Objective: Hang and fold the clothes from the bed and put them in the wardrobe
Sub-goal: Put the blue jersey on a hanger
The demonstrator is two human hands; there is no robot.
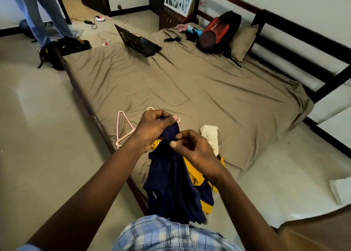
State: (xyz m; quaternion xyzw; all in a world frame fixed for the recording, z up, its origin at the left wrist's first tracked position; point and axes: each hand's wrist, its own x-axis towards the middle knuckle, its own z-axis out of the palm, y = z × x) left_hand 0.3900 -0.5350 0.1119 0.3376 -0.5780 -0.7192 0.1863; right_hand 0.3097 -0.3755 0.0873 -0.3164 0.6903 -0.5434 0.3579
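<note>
Head view shows both hands, left hand (152,131) and right hand (191,146), gripping a navy garment (171,184) above the near bed (190,83) edge, pink hanger (123,129) just left.

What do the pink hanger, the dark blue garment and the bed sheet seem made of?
Pink hanger: likely plastic or coated wire, thin and smooth. Dark blue garment: soft matte cloth, drooping in limp folds. Bed sheet: thin cloth, faint sheen, many creases.

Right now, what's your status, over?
Left hand, right hand: both gripping navy shirt. Pink hanger close by. Yellow garment underneath, nothing blocking.
</note>
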